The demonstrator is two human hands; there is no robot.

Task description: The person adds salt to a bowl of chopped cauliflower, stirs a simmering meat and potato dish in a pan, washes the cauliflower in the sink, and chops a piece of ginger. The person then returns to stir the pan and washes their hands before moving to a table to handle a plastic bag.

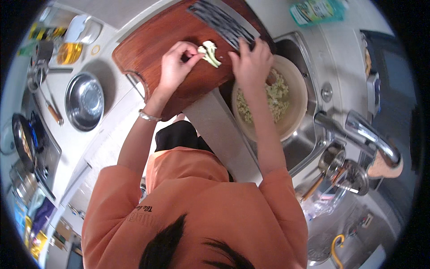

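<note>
On a reddish-brown wooden cutting board (147, 50), my left hand (179, 64) pinches a pale cauliflower floret (211, 53) between thumb and fingertips. The floret appears split lengthwise. My right hand (253, 60) is to its right with fingers apart, its fingertips at the near end of a broad flat grey object with black streaks (221, 23), perhaps a knife blade. Whether they touch it is hard to tell. Under my right forearm, a large beige bowl (297, 97) holds many small cauliflower pieces (277, 101) and sits in the sink, partly hidden by that arm.
Steel sink (310, 134) with a chrome faucet (373, 131) lies at right. A green bottle (315, 12) stands behind it. On the left counter are a metal bowl (84, 101), an oil container (69, 53) and a pan (23, 141) over a blue flame. Saucepan (332, 161) at lower right.
</note>
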